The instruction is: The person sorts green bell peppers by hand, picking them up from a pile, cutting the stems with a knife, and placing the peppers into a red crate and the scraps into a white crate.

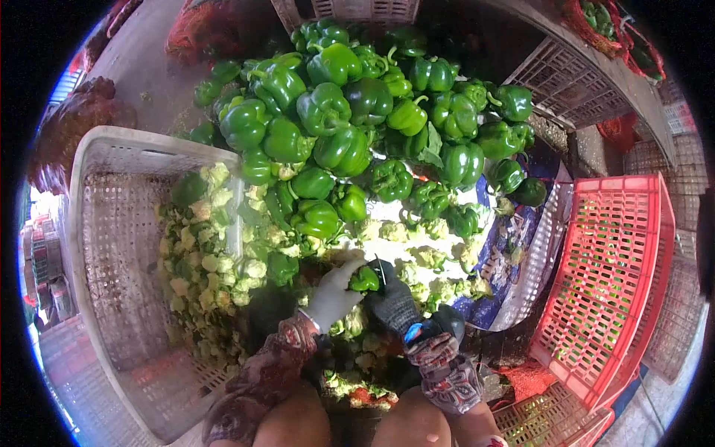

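Observation:
My left hand [332,298], in a white glove, is closed around a small green bell pepper [364,279] low in the middle of the view. My right hand [394,299], in a dark grey glove, is closed beside it on a knife whose thin blade [381,270] stands against the pepper's right side. The knife's handle is hidden in the glove. Beyond both hands rises a large heap of green bell peppers [324,109]. Pale green cut-off pepper cores [439,261] lie scattered around and below my hands.
At left a grey-white plastic crate [112,246] lies tipped, pale cores heaped at its opening. A red plastic crate [596,276] stands at right. Blue-and-white sacking [514,246] lies under the peppers' right side. A brownish crate [566,82] and a red mesh bag [197,33] are farther back.

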{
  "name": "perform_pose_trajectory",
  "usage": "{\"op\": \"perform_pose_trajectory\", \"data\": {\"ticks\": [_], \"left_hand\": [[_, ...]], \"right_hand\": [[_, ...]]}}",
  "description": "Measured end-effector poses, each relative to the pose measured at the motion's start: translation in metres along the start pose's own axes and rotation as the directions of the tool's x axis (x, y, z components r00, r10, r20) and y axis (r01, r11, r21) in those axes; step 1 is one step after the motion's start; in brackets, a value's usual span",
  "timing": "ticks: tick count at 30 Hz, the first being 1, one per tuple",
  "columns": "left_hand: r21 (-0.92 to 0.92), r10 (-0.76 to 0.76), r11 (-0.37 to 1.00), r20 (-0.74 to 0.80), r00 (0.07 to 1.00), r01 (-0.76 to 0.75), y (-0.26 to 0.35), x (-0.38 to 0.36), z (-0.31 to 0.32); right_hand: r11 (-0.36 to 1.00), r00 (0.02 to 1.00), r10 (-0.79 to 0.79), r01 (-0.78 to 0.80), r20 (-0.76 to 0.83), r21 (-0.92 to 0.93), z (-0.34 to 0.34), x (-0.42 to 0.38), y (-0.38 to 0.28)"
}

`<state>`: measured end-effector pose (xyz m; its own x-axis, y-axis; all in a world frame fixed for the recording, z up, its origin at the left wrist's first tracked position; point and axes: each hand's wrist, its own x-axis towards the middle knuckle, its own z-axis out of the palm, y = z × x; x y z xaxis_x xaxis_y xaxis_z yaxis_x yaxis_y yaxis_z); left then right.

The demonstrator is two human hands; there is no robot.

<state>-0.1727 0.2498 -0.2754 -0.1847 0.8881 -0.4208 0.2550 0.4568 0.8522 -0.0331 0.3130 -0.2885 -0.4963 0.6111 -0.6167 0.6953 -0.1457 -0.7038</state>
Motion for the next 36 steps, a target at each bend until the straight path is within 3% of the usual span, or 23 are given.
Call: {"op": "perform_pose_trajectory", "data": {"ticks": [2, 3, 6, 7, 8, 9, 12, 13, 14, 16, 17, 18, 19, 20, 22, 23, 26, 28, 30, 31, 33, 34, 36], "left_hand": [[-0.013, 0.106, 0.994, -0.037, 0.994, -0.107, 0.018, -0.007, 0.000], [-0.137, -0.013, 0.990, -0.019, 1.000, 0.011, 0.026, -0.009, 0.002], [0.150, 0.188, 0.969, 0.076, 0.979, -0.198, 0.003, -0.017, -0.008], [0.280, 0.275, 0.914, 0.103, 0.956, -0.293, -0.011, -0.021, -0.011], [-0.125, 0.320, 0.943, 0.089, 0.943, -0.308, -0.020, -0.025, -0.008], [-0.511, 0.359, 0.813, 0.060, 0.931, -0.280, -0.028, -0.028, -0.004], [-0.860, 0.487, 0.451, 0.013, 0.874, -0.238, -0.058, -0.033, 0.011], [-0.914, 0.383, 0.386, 0.033, 0.923, -0.128, -0.042, -0.038, 0.010], [-0.896, 0.264, 0.440, 0.069, 0.962, -0.057, -0.025, -0.039, 0.002], [-0.860, 0.012, 0.498, 0.138, 0.990, 0.113, 0.011, -0.041, -0.013], [-0.773, 0.027, 0.634, 0.059, 0.998, 0.029, 0.014, -0.039, -0.011], [-0.660, 0.050, 0.750, -0.013, 0.999, -0.046, 0.017, -0.038, -0.009], [-0.477, 0.015, 0.879, 0.026, 1.000, -0.001, 0.028, -0.039, -0.007], [-0.267, -0.019, 0.963, 0.065, 0.998, 0.036, 0.039, -0.039, -0.006], [-0.090, -0.139, 0.984, 0.159, 0.977, 0.155, 0.056, -0.042, -0.001], [-0.123, 0.014, 0.992, 0.096, 0.995, -0.002, 0.038, -0.042, 0.006], [-0.037, 0.091, 0.995, 0.033, 0.995, -0.090, 0.021, -0.047, 0.013], [-0.357, -0.008, 0.934, -0.017, 1.000, 0.001, 0.012, -0.050, 0.016], [-0.645, -0.131, 0.759, -0.016, 0.991, 0.090, 0.012, -0.050, 0.011], [-0.766, -0.197, 0.629, 0.007, 0.980, 0.132, 0.020, -0.047, 0.003], [-0.911, -0.318, 0.384, 0.025, 0.948, 0.153, 0.043, -0.046, -0.008], [-0.878, -0.311, 0.458, -0.014, 0.950, 0.137, 0.040, -0.046, -0.006], [-0.798, -0.277, 0.594, -0.079, 0.958, 0.106, 0.030, -0.046, 0.003]], "right_hand": [[0.975, 0.983, -0.144, 0.161, -0.112, 0.154, 0.005, -0.014, 0.016], [0.975, 0.983, -0.152, 0.167, -0.105, 0.147, 0.004, -0.019, 0.021], [0.857, 0.881, -0.414, 0.462, -0.232, 0.226, 0.002, -0.029, 0.022], [0.890, 0.954, -0.289, 0.299, -0.081, 0.344, -0.004, -0.034, 0.020], [0.903, 0.986, -0.152, 0.109, 0.072, 0.416, -0.011, -0.039, 0.019], [0.838, 0.983, -0.088, -0.013, 0.160, 0.546, -0.016, -0.040, 0.016], [0.414, 0.952, -0.088, -0.232, 0.293, 0.880, -0.009, -0.040, 0.046], [0.341, 0.961, -0.105, -0.207, 0.256, 0.917, -0.005, -0.046, 0.055], [0.265, 0.968, -0.122, -0.180, 0.218, 0.947, -0.001, -0.051, 0.063], [0.567, 0.999, -0.022, -0.007, 0.024, 0.823, -0.014, -0.057, 0.026], [0.746, 0.992, -0.042, 0.112, -0.122, 0.656, -0.013, -0.056, 0.020], [0.808, 0.992, -0.005, 0.076, -0.122, 0.584, -0.014, -0.060, 0.014], [0.861, 0.992, 0.032, 0.035, -0.123, 0.508, -0.017, -0.065, 0.000], [0.901, 0.986, -0.062, 0.121, -0.152, 0.416, -0.012, -0.065, 0.008], [0.932, 0.950, -0.262, 0.295, -0.169, 0.212, -0.003, -0.064, 0.019], [0.937, 0.957, -0.251, 0.277, -0.143, 0.213, -0.004, -0.066, 0.015], [0.925, 0.916, -0.372, 0.352, -0.150, -0.143, -0.017, -0.083, -0.002], [0.958, 0.980, -0.155, 0.180, -0.127, 0.222, -0.010, -0.080, 0.016], [0.831, 0.993, 0.073, -0.011, -0.091, 0.556, -0.009, -0.076, 0.034], [0.959, 0.945, -0.195, 0.240, -0.263, 0.149, -0.005, -0.072, 0.057], [0.690, 0.964, 0.113, 0.098, -0.241, 0.717, -0.032, -0.098, -0.012], [0.772, 0.989, 0.109, -0.023, -0.097, 0.635, -0.022, -0.085, 0.027], [0.910, 0.988, 0.036, 0.029, -0.147, 0.415, 0.005, -0.071, 0.048]]}}
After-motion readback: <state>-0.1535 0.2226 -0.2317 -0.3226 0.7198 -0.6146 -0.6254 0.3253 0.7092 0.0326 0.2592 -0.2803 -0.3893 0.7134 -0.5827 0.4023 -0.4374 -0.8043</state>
